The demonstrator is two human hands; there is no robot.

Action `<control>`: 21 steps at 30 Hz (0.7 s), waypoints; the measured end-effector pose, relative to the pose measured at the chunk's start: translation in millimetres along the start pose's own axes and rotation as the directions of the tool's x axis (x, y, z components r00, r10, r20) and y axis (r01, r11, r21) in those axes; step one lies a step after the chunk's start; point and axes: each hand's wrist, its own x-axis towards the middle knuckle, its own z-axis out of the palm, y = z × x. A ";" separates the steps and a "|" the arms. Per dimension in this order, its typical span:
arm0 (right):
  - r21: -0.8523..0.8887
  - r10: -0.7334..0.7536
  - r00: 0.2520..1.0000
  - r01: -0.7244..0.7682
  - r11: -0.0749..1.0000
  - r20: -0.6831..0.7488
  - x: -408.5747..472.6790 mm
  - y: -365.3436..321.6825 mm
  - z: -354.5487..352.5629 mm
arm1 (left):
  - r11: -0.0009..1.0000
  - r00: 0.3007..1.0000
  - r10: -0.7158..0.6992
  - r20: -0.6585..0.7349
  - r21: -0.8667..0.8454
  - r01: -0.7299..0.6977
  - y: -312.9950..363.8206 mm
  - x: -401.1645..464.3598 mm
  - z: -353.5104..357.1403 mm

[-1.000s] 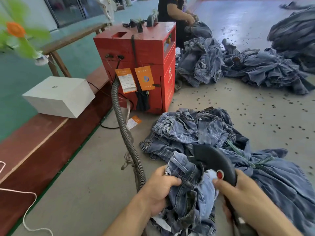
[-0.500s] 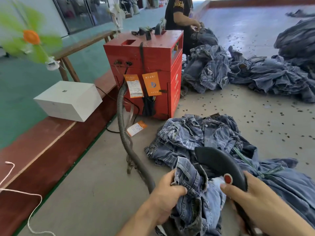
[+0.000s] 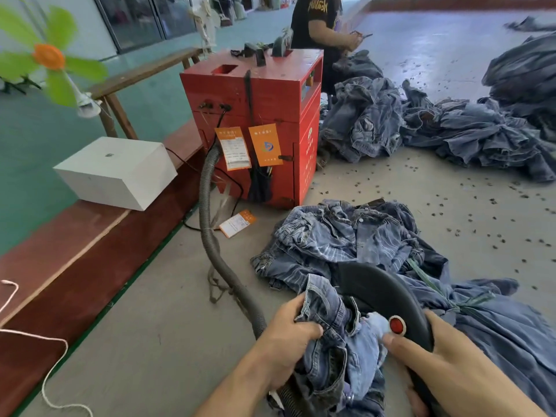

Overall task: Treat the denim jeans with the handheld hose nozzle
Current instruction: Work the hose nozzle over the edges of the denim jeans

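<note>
My left hand (image 3: 288, 335) grips a bunched pair of denim jeans (image 3: 334, 335) at its waistband, low in the middle of the view. My right hand (image 3: 436, 365) holds the black curved hose nozzle (image 3: 382, 293), thumb beside its red button (image 3: 396, 325). The nozzle's mouth is pushed into the held jeans. A grey ribbed hose (image 3: 210, 236) runs from the red machine (image 3: 255, 121) across the floor towards my hands.
A heap of jeans (image 3: 346, 236) lies on the floor just past my hands. Larger denim piles (image 3: 451, 130) sit further right, beside a standing person (image 3: 319, 22). A white box (image 3: 117, 173) rests on the brown ledge at left, near a green fan (image 3: 48, 58).
The view has tilted up and shifted slightly. Both hands keep their grip on the jeans and the nozzle, with the nozzle still in the fabric.
</note>
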 end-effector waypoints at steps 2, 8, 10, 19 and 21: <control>-0.020 0.018 0.995 -0.017 1.000 0.094 -4.1 -4.2 3.4 | 0.999 0.998 0.017 0.058 -0.042 -0.014 -0.4 -0.2 1.8; 0.179 0.119 0.993 -0.119 0.977 0.013 7.6 -10.6 -3.3 | 0.994 0.993 -0.019 0.118 -0.104 0.032 -11.8 -5.5 0.8; 0.193 0.123 0.990 -0.108 0.975 -0.069 3.6 -6.1 -17.5 | 0.979 0.991 -0.010 0.134 -0.201 0.037 -9.5 -5.5 -2.6; 0.001 0.127 0.991 -0.127 0.992 -0.041 -14.3 28.0 -22.1 | 0.818 0.887 -0.158 0.433 -0.445 0.363 22.2 -5.6 -10.6; 0.000 0.132 0.991 -0.132 0.991 -0.021 -15.0 33.0 -18.1 | 0.808 0.865 -0.283 0.415 -0.383 0.448 23.7 -9.4 0.8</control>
